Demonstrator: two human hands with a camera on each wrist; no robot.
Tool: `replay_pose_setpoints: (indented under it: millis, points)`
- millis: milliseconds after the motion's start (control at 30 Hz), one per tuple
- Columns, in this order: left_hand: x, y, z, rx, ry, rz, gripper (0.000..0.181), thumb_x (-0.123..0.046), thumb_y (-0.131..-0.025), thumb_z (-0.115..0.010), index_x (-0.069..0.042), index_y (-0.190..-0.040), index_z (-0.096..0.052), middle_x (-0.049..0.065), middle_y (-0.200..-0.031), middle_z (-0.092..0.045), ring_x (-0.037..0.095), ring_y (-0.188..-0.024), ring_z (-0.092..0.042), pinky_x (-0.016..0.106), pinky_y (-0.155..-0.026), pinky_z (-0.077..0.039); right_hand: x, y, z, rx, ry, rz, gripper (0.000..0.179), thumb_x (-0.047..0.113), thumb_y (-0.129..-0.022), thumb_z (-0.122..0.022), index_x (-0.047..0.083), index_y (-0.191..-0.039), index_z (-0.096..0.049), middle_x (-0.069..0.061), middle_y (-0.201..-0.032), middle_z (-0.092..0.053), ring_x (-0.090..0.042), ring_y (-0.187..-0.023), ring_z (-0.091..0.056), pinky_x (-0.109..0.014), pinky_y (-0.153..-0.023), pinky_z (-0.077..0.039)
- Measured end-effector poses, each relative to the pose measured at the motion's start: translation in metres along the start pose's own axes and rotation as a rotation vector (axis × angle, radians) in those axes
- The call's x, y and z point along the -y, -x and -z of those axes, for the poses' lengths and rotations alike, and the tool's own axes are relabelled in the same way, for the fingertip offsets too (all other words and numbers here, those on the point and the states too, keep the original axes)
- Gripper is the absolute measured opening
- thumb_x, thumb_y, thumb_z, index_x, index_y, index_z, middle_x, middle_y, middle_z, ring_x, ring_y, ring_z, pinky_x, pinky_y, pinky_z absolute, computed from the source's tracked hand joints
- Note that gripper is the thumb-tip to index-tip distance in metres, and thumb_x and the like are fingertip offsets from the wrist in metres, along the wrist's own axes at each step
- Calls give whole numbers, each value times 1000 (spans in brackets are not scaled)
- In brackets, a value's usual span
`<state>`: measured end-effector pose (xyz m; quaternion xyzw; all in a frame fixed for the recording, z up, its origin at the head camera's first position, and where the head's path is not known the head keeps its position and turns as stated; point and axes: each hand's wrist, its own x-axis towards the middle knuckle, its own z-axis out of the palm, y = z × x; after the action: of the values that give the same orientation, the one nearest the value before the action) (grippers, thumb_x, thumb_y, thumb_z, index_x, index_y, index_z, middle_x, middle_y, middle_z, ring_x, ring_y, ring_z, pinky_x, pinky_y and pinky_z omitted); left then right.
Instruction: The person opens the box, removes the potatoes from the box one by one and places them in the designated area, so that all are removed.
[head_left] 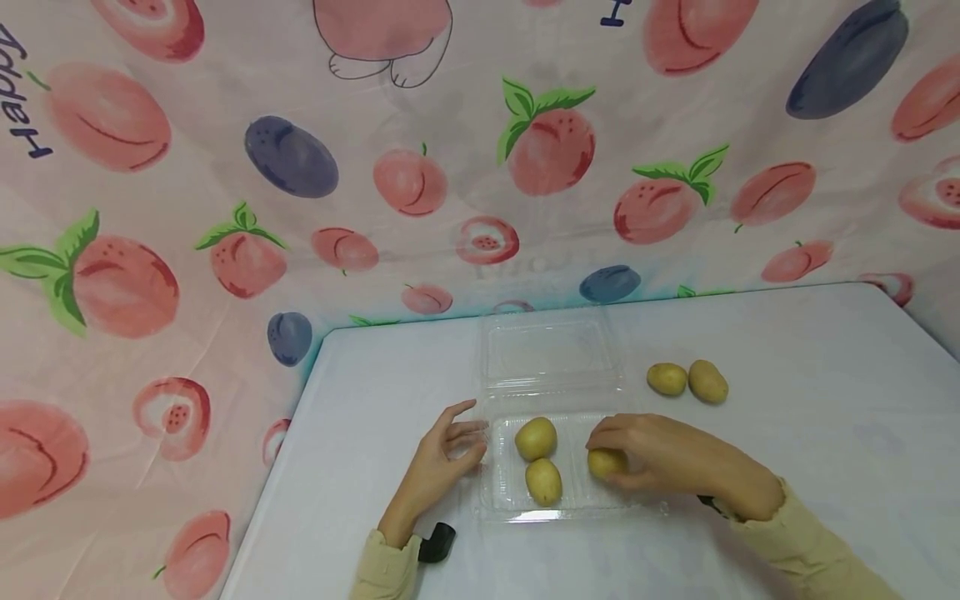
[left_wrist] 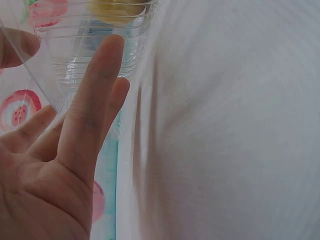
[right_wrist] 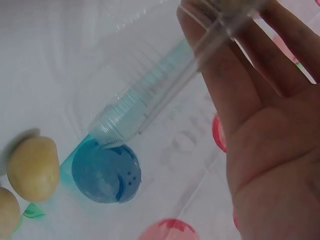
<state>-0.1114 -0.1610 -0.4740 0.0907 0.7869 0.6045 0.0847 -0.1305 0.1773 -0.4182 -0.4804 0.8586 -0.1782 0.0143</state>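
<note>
Bench: a white bench [head_left: 360, 400] is seen from above, backed on the far and left sides by a cloth [head_left: 450, 108] printed with pink fruit, blue fruit and green leaves.
Box: a clear plastic box [head_left: 517, 516] is set at the middle of the bench, its lid [head_left: 551, 354] laid back on the far side.
Potatoes in the box: two yellow-brown potatoes are held in its left part, the far potato [head_left: 536, 439] and the near potato [head_left: 543, 482], placed one behind the other and close together.
Right hand: the right hand [head_left: 652, 450] is clamped on a third potato, the gripped potato [head_left: 606, 462], at the right part of the box; whether the box floor is touched by it cannot be told.
Left hand: the left hand [head_left: 442, 454] is placed just beside the box's left edge, fingers and thumb apart and loosely bent, with nothing gripped; whether the plastic is touched cannot be told.
Loose pair: two more potatoes, the left one [head_left: 667, 379] and the right one [head_left: 708, 382], are seen side by side on the bench, to the right of the lid.
Wrists: pale yellow sleeves [head_left: 810, 533] are worn on both arms, and a black device [head_left: 437, 543] is seen at the left wrist.
</note>
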Motion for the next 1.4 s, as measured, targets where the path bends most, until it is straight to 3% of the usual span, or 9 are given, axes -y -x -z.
replay_pose_setpoints:
  millis: [833,1200,1400]
  points:
    - [1,0,0,6,13,-22,66,-12,-93,-70,-14,-151,-38,20,-132,-61,36,-121,-61,29,-74,-61,-1,10,24,-45,68,-53,34,14,-79,-80,8,-112,-71,0,-112,-69,-16,-103,-66,-33,-83,-58]
    - [0,0,0,3,9,-28,66,-12,-93,-70,-13,-151,-37,20,-132,-61,36,-120,-61,29,-74,-62,-11,15,25,-177,122,30,38,11,-74,-83,9,-109,-71,1,-108,-70,-15,-99,-65,-30,-78,-58]
    - [2,0,0,9,23,-31,67,-11,-93,-70,-13,-151,-37,22,-133,-60,37,-121,-60,30,-74,-62,-13,18,29,-192,113,21,40,11,-73,-84,9,-110,-71,0,-108,-70,-16,-97,-66,-30,-76,-59]
